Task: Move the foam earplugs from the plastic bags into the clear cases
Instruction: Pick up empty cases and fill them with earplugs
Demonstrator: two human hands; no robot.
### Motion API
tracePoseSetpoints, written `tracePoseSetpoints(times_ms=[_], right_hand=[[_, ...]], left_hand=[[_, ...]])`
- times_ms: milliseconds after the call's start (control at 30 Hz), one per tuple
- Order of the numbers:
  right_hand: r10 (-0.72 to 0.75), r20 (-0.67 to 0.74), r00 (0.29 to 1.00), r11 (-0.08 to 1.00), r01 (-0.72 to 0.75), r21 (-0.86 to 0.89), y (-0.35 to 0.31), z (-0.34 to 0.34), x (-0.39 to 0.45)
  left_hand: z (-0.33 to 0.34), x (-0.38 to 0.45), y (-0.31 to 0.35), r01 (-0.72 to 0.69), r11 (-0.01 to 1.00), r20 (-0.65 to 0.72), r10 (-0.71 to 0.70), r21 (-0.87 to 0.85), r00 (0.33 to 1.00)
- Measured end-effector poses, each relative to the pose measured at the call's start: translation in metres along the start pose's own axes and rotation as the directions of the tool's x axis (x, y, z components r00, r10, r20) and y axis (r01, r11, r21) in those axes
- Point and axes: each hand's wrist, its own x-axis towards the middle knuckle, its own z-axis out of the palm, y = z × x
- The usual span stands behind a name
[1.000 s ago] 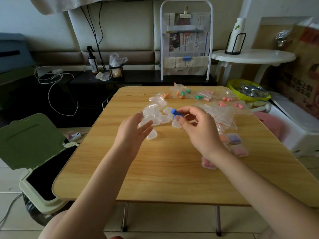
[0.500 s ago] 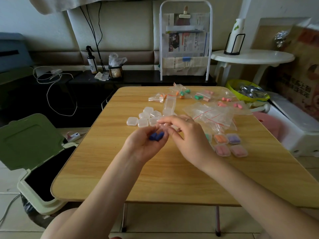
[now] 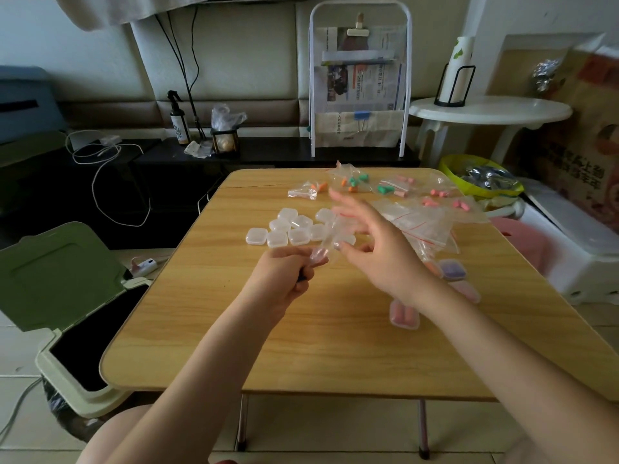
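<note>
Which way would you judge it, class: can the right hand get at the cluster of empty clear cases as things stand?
Probably yes. The right hand hovers open just beside the empty clear cases, which lie uncovered on the table. Only the thin plastic bag gripped by the left hand hangs between.

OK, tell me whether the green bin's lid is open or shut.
Open. The green bin's lid is tipped up and back, and the dark inside of the bin shows below it, left of the wooden table.

Home living room. Wood folding table (image 3: 335,329) in the middle, green pedal bin (image 3: 60,296) near left, newspaper rack (image 3: 360,85) far centre, padded bench (image 3: 134,108) with spray bottle (image 3: 176,120) and cables, white side table (image 3: 489,112) far right.
</note>
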Motion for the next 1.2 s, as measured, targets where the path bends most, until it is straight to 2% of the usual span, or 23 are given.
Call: tracePoseSetpoints(times_ms=[67,167,200,267,333,367,467,567,700,867,1067,1200], right_hand=[[0.024,0.0,1.0,1.0,-0.024,0.0,0.003,0.0,0.0],[0.067,-0.082,0.994,0.998,-0.065,0.022,0.008,0.001,0.003],[0.098,-0.112,0.989,0.994,-0.091,0.063,0.01,0.0,0.004],[0.181,-0.14,0.973,0.969,-0.152,0.193,0.01,-0.004,0.006],[0.25,-0.11,0.962,0.927,-0.205,0.314,0.006,-0.009,0.007],[0.286,-0.073,0.955,0.9,-0.241,0.364,0.005,-0.011,0.007],[0.367,0.01,0.93,0.827,-0.331,0.455,0.001,-0.013,0.006],[0.435,0.013,0.9,0.772,-0.38,0.509,0.0,-0.015,0.006],[0.518,0.042,0.854,0.668,-0.435,0.604,0.001,-0.022,0.007],[0.57,0.026,0.822,0.634,-0.459,0.622,0.003,-0.024,0.007],[0.621,0.025,0.784,0.608,-0.501,0.616,0.003,-0.023,0.008],[0.604,0.078,0.793,0.576,-0.502,0.645,0.003,-0.024,0.008]], left_hand=[[-0.002,0.0,0.001,-0.034,0.999,-0.029,0.035,0.013,0.999],[-0.005,0.0,0.004,-0.092,0.995,-0.108,0.094,0.027,0.99],[-0.007,0.0,0.005,-0.122,0.99,-0.135,0.131,0.072,0.982],[-0.01,0.003,0.005,-0.188,0.945,-0.164,0.237,0.268,0.958],[-0.012,0.004,0.005,-0.236,0.877,-0.098,0.303,0.419,0.948],[-0.012,0.004,0.005,-0.255,0.862,-0.033,0.299,0.438,0.954],[-0.009,0.0,0.004,-0.318,0.852,0.093,0.308,0.416,0.947],[-0.011,0.001,0.005,-0.339,0.835,0.038,0.359,0.434,0.933],[-0.013,0.003,0.007,-0.301,0.878,0.006,0.322,0.373,0.947],[-0.011,0.003,0.008,-0.26,0.933,0.055,0.254,0.249,0.966],[-0.006,0.003,0.008,-0.286,0.919,0.02,0.292,0.271,0.956],[-0.007,0.003,0.008,-0.286,0.918,-0.003,0.298,0.274,0.954]])
